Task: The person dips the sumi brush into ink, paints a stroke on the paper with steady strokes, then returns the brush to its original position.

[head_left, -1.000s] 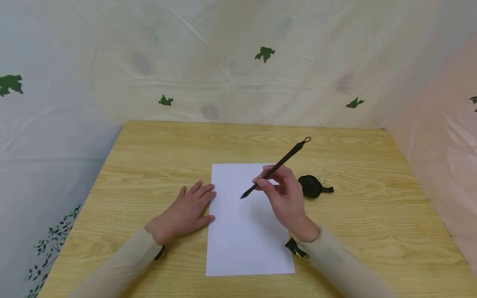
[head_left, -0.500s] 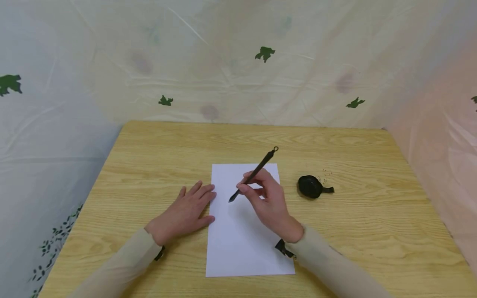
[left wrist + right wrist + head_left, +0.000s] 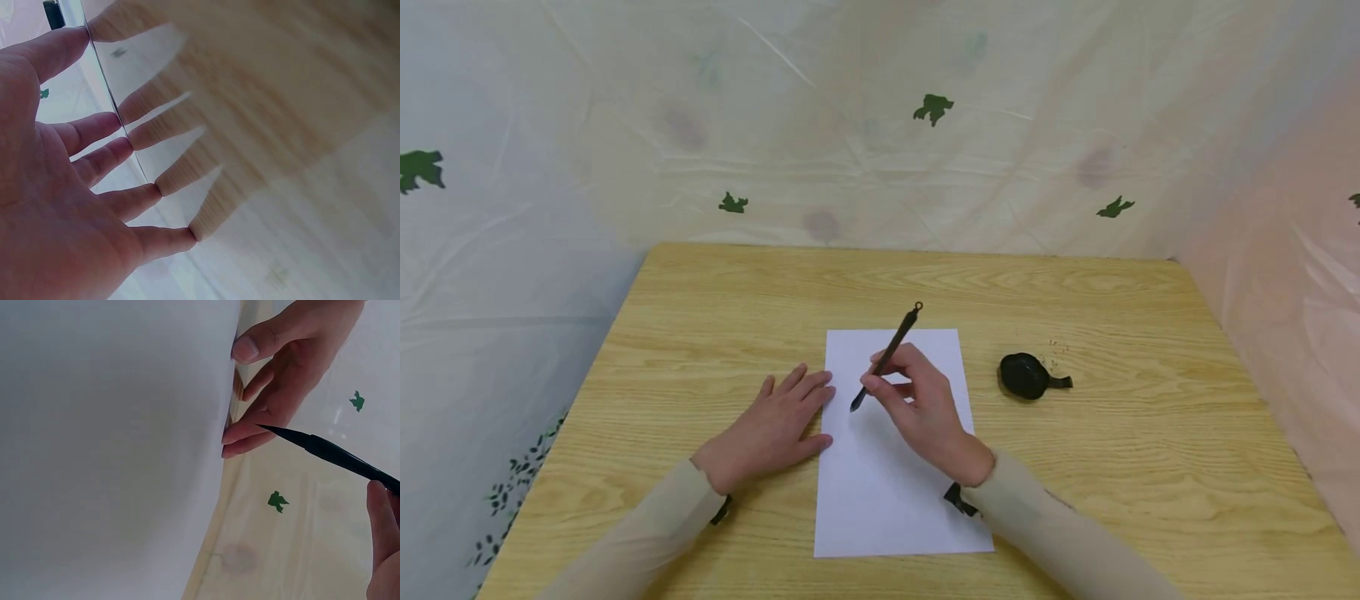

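Note:
A white sheet of paper [image 3: 895,500] lies on the wooden table, with no marks that I can see. My right hand [image 3: 928,417] pinches a dark writing brush [image 3: 891,350] above it, the handle tilted up to the right and its loop at the top. In the right wrist view the pointed black tip of the brush [image 3: 287,434] stands clear of the paper [image 3: 112,450]. My left hand [image 3: 775,429] rests with spread fingers at the sheet's left edge. The left wrist view shows the fingertips of that hand [image 3: 69,187] touching the tabletop.
Right of the paper sits a small black dish [image 3: 1024,377] with a short handle; a few tiny reddish specks [image 3: 1056,350] lie behind it. The wooden table [image 3: 1150,467] meets pale hanging sheets [image 3: 865,167] with green bird shapes at the back and sides.
My right hand has moved left and slightly down over the paper with the brush, now more upright. The black dish is fully uncovered. My left hand has stayed still.

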{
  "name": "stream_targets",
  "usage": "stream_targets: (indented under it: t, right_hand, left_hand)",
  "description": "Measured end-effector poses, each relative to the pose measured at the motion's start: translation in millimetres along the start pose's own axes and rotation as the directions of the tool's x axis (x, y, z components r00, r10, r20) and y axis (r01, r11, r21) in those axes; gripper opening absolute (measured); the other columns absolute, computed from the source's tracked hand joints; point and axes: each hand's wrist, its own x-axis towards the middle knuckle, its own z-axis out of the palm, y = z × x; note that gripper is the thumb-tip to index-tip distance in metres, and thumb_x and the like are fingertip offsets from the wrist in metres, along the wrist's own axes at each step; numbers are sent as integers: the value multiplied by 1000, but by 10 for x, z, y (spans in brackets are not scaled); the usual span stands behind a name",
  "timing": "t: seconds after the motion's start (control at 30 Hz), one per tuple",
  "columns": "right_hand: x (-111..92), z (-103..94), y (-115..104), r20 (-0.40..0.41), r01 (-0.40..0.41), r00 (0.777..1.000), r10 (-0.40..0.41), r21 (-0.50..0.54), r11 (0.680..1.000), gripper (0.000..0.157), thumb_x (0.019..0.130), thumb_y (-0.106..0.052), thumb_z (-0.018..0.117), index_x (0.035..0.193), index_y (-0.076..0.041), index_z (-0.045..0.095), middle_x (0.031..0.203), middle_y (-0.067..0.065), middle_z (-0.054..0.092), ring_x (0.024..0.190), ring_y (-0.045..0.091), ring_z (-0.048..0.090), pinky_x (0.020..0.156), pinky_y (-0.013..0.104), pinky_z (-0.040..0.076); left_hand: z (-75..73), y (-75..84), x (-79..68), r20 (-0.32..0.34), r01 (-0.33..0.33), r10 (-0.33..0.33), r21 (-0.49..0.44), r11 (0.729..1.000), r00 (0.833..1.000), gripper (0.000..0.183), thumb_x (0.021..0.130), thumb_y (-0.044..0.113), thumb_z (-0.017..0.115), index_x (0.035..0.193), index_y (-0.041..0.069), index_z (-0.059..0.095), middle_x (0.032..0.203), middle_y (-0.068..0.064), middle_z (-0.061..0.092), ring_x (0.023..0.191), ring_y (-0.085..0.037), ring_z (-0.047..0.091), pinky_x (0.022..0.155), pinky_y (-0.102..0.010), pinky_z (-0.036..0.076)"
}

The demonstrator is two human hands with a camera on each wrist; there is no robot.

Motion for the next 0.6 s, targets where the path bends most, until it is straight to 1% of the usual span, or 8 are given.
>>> stream_targets:
  t: [0.17, 0.33, 0.6]
  right_hand:
    - [-3, 27, 8, 8, 1, 1000, -1, -14, 1000, 30, 85, 2, 71, 110, -6, 55, 101, 7, 62, 93, 19, 66, 65, 27, 56]
    - [-6, 57, 23, 17, -13, 1000, 13, -7, 1000, 28, 87, 1, 69, 110, -8, 56, 101, 3, 62, 93, 17, 66, 65, 26, 55]
    - [-32, 98, 77, 44, 0, 999, 1, -18, 1000, 28, 88, 0, 68, 111, -7, 55, 101, 5, 61, 94, 17, 65, 65, 25, 55]
  left_hand:
    - [-3, -1, -1, -1, -3, 3, -3, 1000, 1000, 68, 91, 49, 62, 144, 10, 46, 153, -5, 33, 142, -38, 21, 100, -70, 24]
    - [-8, 0, -1, 1, 1, -1, 2, 1000, 1000, 67, 91, 50, 62, 143, 11, 46, 153, -5, 34, 142, -38, 22, 100, -70, 25]
    - [14, -5, 6, 1, 3, -3, 8, 1000, 1000, 68, 90, 50, 62, 143, 11, 46, 153, -5, 34, 142, -37, 22, 100, -70, 25]
